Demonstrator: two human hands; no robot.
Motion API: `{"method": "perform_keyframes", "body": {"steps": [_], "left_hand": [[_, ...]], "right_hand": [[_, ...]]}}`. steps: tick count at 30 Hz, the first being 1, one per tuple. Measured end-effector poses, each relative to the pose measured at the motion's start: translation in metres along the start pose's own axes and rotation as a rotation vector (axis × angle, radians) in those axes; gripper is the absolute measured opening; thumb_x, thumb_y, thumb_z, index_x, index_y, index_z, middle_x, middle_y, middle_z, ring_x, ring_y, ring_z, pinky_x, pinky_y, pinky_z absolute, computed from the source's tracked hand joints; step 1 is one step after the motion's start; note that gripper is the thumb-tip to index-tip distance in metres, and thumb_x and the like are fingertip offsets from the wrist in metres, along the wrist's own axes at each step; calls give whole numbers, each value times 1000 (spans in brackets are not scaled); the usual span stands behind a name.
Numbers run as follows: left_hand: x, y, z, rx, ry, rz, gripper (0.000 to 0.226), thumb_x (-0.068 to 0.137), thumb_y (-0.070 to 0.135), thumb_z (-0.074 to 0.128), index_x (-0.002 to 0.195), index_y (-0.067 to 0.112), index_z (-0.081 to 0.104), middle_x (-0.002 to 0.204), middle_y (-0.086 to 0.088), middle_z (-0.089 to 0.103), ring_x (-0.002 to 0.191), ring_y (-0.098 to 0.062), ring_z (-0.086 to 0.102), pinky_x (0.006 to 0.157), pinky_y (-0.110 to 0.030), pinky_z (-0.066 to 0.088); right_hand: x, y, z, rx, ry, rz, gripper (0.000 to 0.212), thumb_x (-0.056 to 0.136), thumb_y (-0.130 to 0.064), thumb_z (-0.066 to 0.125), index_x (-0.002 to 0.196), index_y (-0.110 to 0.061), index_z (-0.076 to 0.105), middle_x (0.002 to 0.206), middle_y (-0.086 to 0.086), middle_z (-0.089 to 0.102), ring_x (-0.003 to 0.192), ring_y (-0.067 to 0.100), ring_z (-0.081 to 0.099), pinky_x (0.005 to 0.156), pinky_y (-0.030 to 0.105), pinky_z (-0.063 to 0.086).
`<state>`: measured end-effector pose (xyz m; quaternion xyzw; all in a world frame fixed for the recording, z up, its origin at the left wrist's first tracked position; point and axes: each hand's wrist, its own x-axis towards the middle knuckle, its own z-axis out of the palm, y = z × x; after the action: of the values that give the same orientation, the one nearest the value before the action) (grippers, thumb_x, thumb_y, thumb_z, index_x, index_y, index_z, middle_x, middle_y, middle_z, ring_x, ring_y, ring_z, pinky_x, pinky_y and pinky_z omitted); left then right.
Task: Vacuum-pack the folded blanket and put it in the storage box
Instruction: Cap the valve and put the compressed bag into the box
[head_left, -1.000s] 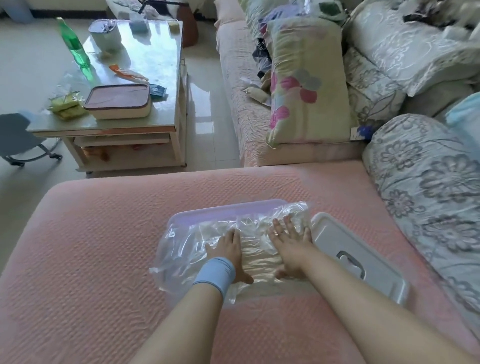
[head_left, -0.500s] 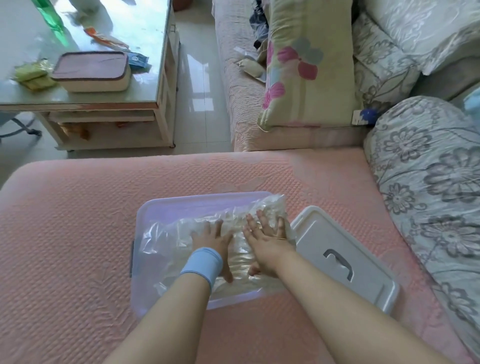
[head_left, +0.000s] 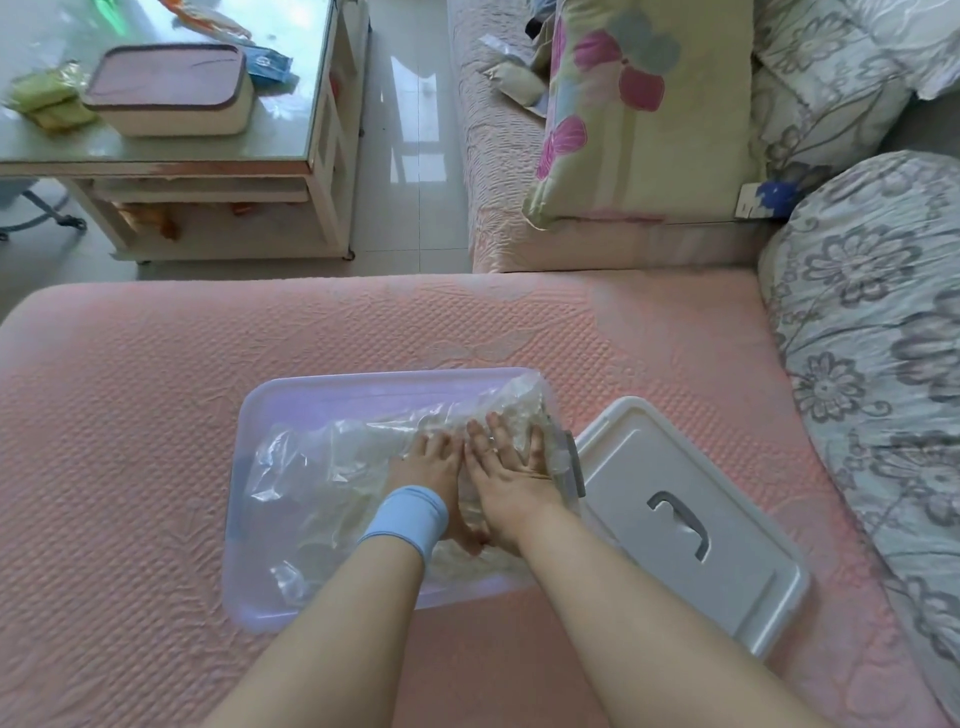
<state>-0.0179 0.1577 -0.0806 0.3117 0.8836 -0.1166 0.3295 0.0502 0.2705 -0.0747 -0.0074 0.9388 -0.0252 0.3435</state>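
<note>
- Two hands press side by side on a clear plastic bag, the left hand just beside the right hand.
- Left-hand fingers: straight and flat on the plastic, held close together, gripping nothing.
- Right-hand fingers: straight and slightly spread, palm down on the bag's right end, gripping nothing.
- A light blue wristband sits on the left wrist.
- The bag lies crumpled inside the storage box and fills most of it; its right end rides up against the box's right wall.
- The blanket shows as pale fabric through the plastic under the hands; its edges cannot be made out.
- The box is translucent purple, uncovered, and rests on a pink textured couch cover.
- A white lid with a grey handle lies flat on the cover at an angle, just right of the box.
- Grey flowered bedding is bunched at the right edge of the couch.
- A flowered pillow leans on the far seat.
- A coffee table stands on the floor beyond, carrying a lidded container.
</note>
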Motion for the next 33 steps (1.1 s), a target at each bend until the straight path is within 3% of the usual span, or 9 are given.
{"method": "perform_keyframes", "body": {"steps": [8, 12, 15, 17, 21, 22, 27, 30, 33], "left_hand": [[40, -17, 29, 91, -188, 76, 131, 64, 62, 78, 154, 21, -8, 163, 6, -4, 149, -20, -3, 120, -41, 14], [53, -19, 44, 47, -182, 77, 128, 67, 53, 80, 154, 21, -7, 162, 8, -6, 149, -21, -3, 119, -44, 17], [47, -15, 30, 4, -163, 98, 109, 77, 45, 74, 154, 25, 1, 162, 7, 0, 149, -23, 6, 116, -44, 23], [28, -17, 13, -23, -25, 144, 88, 84, 34, 66, 152, 27, 12, 161, 5, 13, 145, -25, 22, 113, -42, 26], [-22, -53, -16, -46, 598, 171, 51, 81, 17, 52, 132, 25, 52, 141, 0, 50, 129, -26, 44, 109, -39, 28], [-32, -71, -20, -66, 647, 109, 51, 80, 16, 50, 131, 23, 54, 139, 0, 52, 127, -27, 46, 107, -38, 30], [-56, -139, -6, -29, 37, -148, 76, 87, 46, 48, 152, 17, 19, 161, -7, 10, 147, -28, 9, 119, -40, 14], [-54, -143, 16, -33, -273, -88, 104, 80, 58, 57, 154, 22, -7, 161, -4, -15, 148, -30, -14, 120, -46, 1], [-44, -153, 27, -80, -393, -74, 128, 72, 55, 75, 150, 22, -21, 161, 1, -17, 149, -25, -8, 121, -44, 11]], "right_hand": [[53, -2, 36, -8, -134, -7, 112, 89, -49, 66, 157, -11, -14, 158, 3, -37, 141, 27, -41, 106, 65, -28], [77, -2, 57, -12, -94, 8, 110, 88, -41, 66, 156, -12, -15, 147, -4, -48, 127, 23, -52, 89, 63, -38], [75, -2, 58, 6, -60, 21, 108, 88, -39, 65, 158, -15, -14, 152, -3, -45, 133, 24, -49, 88, 62, -39], [70, -8, 51, 0, -71, 26, 109, 89, -36, 65, 157, -17, -18, 158, 0, -39, 139, 26, -44, 93, 64, -37], [54, -25, 32, -5, -93, 63, 95, 89, -22, 52, 158, -14, -13, 163, 5, -28, 143, 30, -38, 107, 73, -19], [50, -32, 26, 8, -91, 81, 91, 86, -23, 48, 158, -12, -7, 164, 7, -24, 145, 30, -35, 107, 73, -17], [44, -69, -4, 185, 244, 12, 76, 82, -45, 46, 152, -20, 26, 163, 9, 19, 153, 25, 5, 116, 59, 6], [54, -97, -12, 221, 117, -161, 107, 78, -60, 61, 158, -29, -3, 167, 3, -12, 153, 22, -13, 119, 58, 7], [71, -116, -6, 122, -60, -129, 145, 60, -74, 76, 152, -33, -27, 159, 6, -35, 146, 27, -33, 115, 70, -5]]}}
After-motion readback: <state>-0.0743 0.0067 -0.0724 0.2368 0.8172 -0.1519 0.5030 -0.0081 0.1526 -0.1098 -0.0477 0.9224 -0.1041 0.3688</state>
